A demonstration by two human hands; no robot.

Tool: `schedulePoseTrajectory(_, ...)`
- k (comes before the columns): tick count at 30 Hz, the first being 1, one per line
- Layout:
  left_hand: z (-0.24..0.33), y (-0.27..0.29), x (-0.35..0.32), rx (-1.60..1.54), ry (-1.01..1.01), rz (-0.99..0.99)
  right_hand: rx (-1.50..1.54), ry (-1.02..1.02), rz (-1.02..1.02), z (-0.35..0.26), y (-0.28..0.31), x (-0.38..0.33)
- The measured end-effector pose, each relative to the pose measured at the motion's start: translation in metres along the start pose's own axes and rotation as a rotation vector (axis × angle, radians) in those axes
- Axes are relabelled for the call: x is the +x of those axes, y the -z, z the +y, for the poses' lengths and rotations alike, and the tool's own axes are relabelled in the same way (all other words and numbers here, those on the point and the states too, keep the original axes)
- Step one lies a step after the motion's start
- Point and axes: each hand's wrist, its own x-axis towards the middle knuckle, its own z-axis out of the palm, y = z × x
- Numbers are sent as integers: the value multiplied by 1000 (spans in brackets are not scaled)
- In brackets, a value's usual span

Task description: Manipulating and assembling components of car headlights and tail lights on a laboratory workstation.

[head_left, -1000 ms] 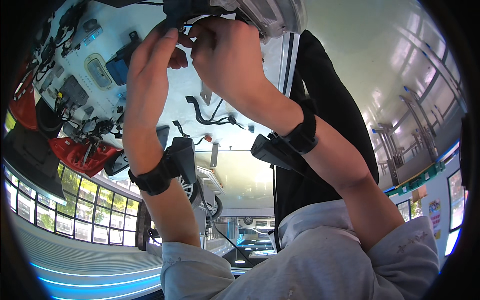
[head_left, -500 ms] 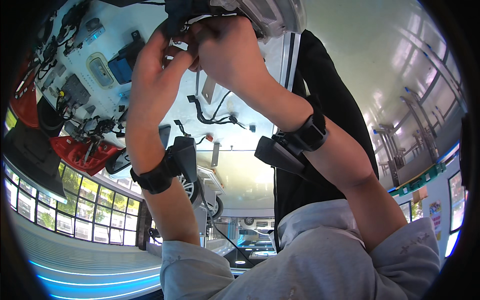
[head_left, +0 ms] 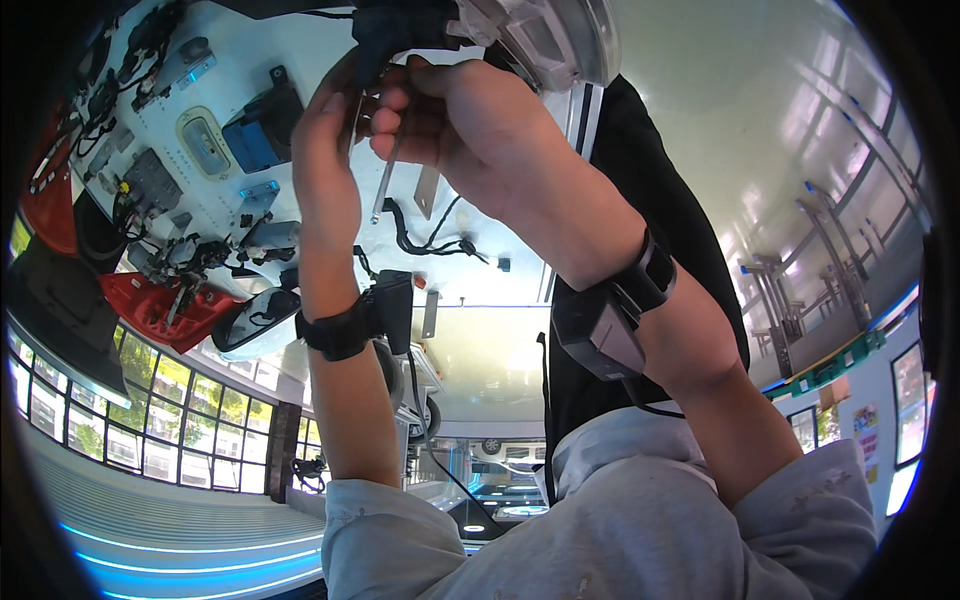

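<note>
Sleeves of a grey shirt [head_left: 640, 520] lie nearest me; bare forearms reach up from them, each wrist strapped with a black band, both elbows bent and the hands brought together. The right hand [head_left: 490, 125] is bent at the wrist, its fingers curled narrow round a thin metal rod [head_left: 383, 188], probably held in the fingertips for fine control; the rod slants down over the table [head_left: 500, 225], just beside a flat metal strip [head_left: 427, 190]. The left hand [head_left: 325, 140] stands upright, fingers bent close under the black part [head_left: 390, 30] of a clear lamp [head_left: 560, 40], perhaps to steady it; I cannot tell what it grips. Beyond lie a black cable [head_left: 425, 243] and a blue-and-black box [head_left: 258, 138], likely spread out for easy reach; then red lights [head_left: 165, 310]; farthest, tall windows [head_left: 150, 430].
</note>
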Motion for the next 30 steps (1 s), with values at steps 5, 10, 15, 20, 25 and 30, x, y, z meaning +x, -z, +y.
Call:
schedulePoseTrajectory(5, -23, 3, 12, -141, -23, 69, 59, -72, -42, -5, 1, -1)
schedulePoseTrajectory(10, -42, -2, 21, -7, -106, 250, 120, -148, -11, -10, -1, -1)
schedulePoseTrajectory(15, -55, -17, 34, 22, -129, 377, 131, -197, -44, -15, -1, -2)
schedulePoseTrajectory(20, -60, -16, 48, 56, -127, 378, 95, -265, -10, -19, -2, 0)
schedulePoseTrajectory(25, -63, -7, 54, 220, -242, 213, 110, -302, -4, -21, -1, 0)
schedulePoseTrajectory(30, -76, -5, 65, 187, -196, 237, 159, -347, -39, -22, 4, 3)
